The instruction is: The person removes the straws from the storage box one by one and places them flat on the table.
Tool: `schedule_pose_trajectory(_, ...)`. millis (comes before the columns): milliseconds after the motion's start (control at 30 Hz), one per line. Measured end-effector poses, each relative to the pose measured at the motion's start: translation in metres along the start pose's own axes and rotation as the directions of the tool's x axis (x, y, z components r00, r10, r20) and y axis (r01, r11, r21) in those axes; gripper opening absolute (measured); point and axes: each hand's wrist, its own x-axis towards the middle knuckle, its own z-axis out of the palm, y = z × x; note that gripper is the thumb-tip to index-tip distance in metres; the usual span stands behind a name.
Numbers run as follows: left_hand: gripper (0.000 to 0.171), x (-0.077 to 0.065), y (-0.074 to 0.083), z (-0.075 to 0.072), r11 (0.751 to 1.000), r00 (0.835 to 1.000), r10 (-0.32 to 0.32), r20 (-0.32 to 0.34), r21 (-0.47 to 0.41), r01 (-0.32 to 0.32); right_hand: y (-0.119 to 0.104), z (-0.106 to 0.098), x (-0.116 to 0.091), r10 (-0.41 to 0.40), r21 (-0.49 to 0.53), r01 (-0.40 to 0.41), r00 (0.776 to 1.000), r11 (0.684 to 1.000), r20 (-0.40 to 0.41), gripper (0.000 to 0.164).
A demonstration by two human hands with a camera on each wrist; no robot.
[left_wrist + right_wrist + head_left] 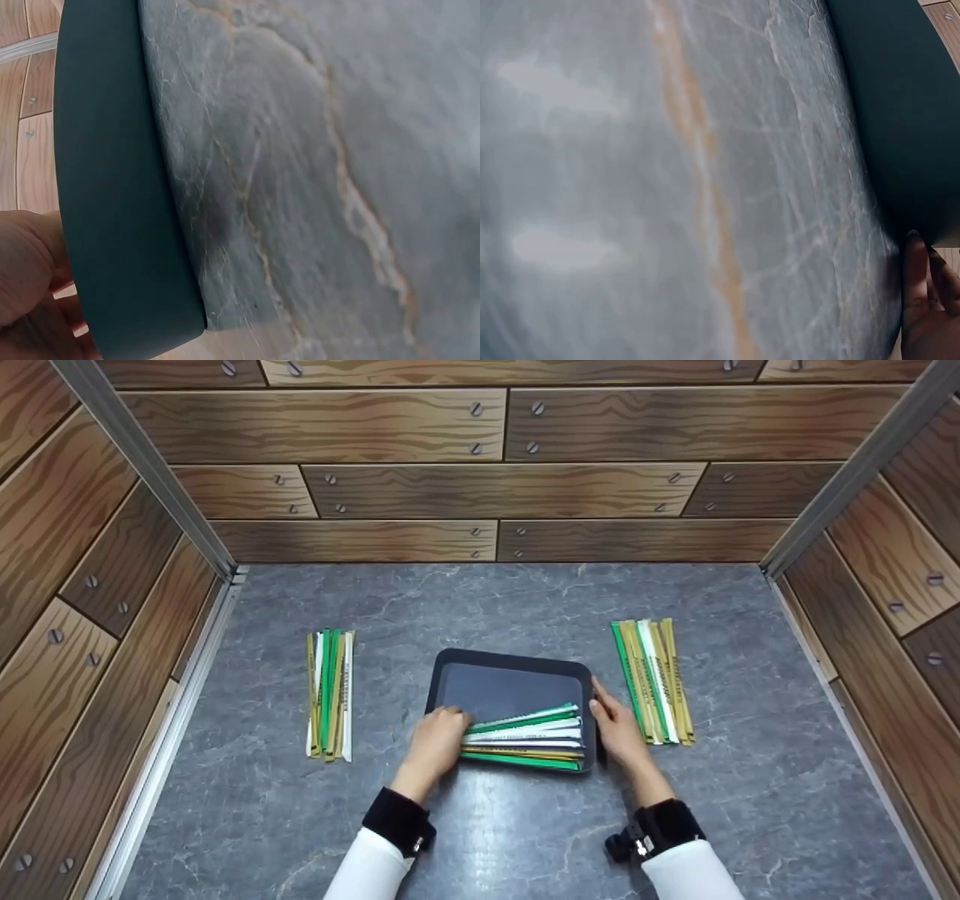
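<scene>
A dark rectangular tray (pixel 495 664) sits slightly turned at the middle of the grey marbled table. Several paper-wrapped straws (pixel 525 733), in green, white and tan, lie fanned in its near half. With curled fingers my left hand (pixel 437 739) grips the tray's left side, covering the straws' left ends. On the right, my right hand (pixel 619 727) touches the tray's outer wall, its fingers fairly straight along the rim. The left wrist view shows the hand (pixel 30 277) behind the tray's wall (pixel 120 180). Fingertips (pixel 915 255) meet the tray's lower corner in the right wrist view.
A bundle of wrapped straws (pixel 325 697) lies on the table (pixel 247 802) to the left. Another bundle (pixel 652 682) lies right of the tray, close to my right hand. Wood-patterned panels (pixel 405 491) with metal corner posts enclose the back and sides.
</scene>
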Motion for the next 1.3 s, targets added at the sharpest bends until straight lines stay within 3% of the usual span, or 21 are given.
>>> schedule_pose_trajectory(500, 0.016, 0.000, -0.002, -0.003, 0.998, 1.000, -0.003, -0.020, -0.058, 0.002, 0.001, 0.001, 0.001, 0.009, 0.016, -0.009, 1.000, 1.000, 0.002, 0.051)
schedule_pose_trajectory(867, 0.009, 0.001, -0.003, -0.012, 0.993, 0.997, -0.041, 0.061, -0.111, 0.047, 0.000, 0.000, 0.000, -0.016, 0.013, 0.016, 1.000, 1.000, -0.004, 0.050)
schedule_pose_trajectory(1300, 0.027, 0.003, -0.006, -0.027, 0.981, 0.991, -0.094, 0.092, -0.160, 0.108, 0.000, 0.000, 0.000, 0.000, 0.036, 0.000, 1.000, 0.999, 0.017, 0.052)
